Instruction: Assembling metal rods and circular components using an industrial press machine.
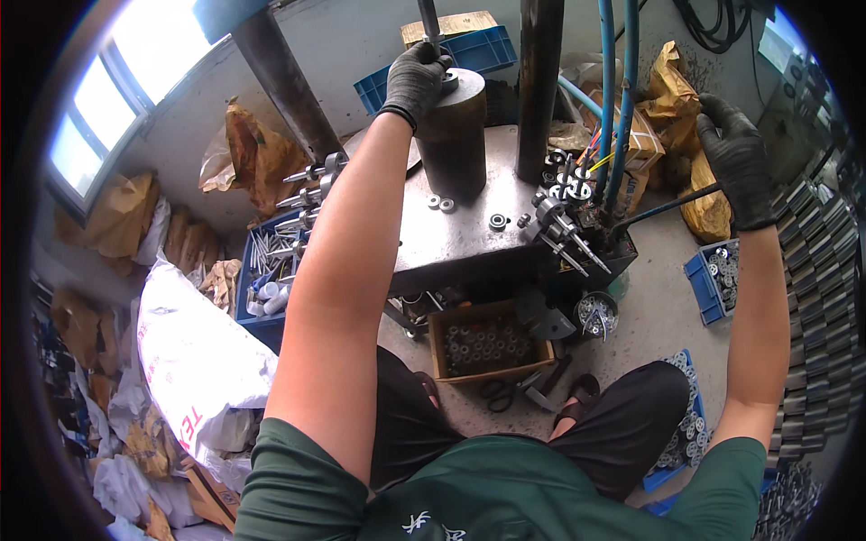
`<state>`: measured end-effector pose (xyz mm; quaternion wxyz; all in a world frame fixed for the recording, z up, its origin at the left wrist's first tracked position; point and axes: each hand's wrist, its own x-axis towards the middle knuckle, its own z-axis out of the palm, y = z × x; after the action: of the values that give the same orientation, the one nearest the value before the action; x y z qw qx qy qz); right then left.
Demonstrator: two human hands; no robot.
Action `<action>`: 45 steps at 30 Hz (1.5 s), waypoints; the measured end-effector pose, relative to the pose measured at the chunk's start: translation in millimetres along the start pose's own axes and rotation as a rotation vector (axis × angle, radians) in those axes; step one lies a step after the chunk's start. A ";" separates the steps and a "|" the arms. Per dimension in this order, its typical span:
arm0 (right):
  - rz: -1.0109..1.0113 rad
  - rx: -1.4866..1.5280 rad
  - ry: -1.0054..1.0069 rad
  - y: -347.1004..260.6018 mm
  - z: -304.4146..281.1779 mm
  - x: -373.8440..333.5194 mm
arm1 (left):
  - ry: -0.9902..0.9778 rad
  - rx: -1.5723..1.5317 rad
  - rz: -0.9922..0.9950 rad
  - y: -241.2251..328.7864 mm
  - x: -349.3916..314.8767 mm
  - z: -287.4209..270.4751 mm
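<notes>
My left hand (415, 77), in a black glove, rests on top of a dark metal cylinder (451, 135) that stands on the steel press table (469, 239); its fingers close around a small part and a thin vertical rod (429, 22) there. My right hand (735, 153), also gloved, grips a thin black lever (663, 207) that runs down-left to the machine's valve block (577, 221). A few small bearings (497, 220) lie loose on the table near the cylinder.
A thick black column (539, 81) and blue hoses (618, 99) rise behind the table. A cardboard box of bearings (490, 347) sits on the floor by my knees. Blue bins (713, 279) of parts, a crate of shafts (271, 261), white sacks (194, 352) and stacked metal pieces (816, 298) surround me.
</notes>
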<state>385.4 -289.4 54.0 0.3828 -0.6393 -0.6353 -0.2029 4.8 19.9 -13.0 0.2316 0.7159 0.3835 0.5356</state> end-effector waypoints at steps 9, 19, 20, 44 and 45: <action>0.117 0.018 -0.346 -22.7 -44.7 -74.5 | 0.092 0.003 -0.046 39.1 -25.5 -5.0; 0.027 -0.044 -0.646 -37.6 -77.4 -139.3 | 0.034 -0.089 -0.116 37.5 -17.1 3.0; 0.029 -0.035 -0.643 -40.9 -72.2 -131.1 | 0.040 -0.052 -0.121 35.9 -18.5 -0.4; 0.066 -0.124 -0.991 -54.2 -79.3 -215.4 | 0.127 0.272 0.035 29.7 -16.0 -2.7; 0.067 -0.124 -0.992 -53.5 -79.6 -212.6 | 0.121 0.273 0.027 29.6 -16.5 -3.0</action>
<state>328.2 -493.8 -42.4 0.0019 -0.7004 -0.7066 0.1005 8.7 -11.2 0.2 0.1014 0.7123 0.4563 0.5235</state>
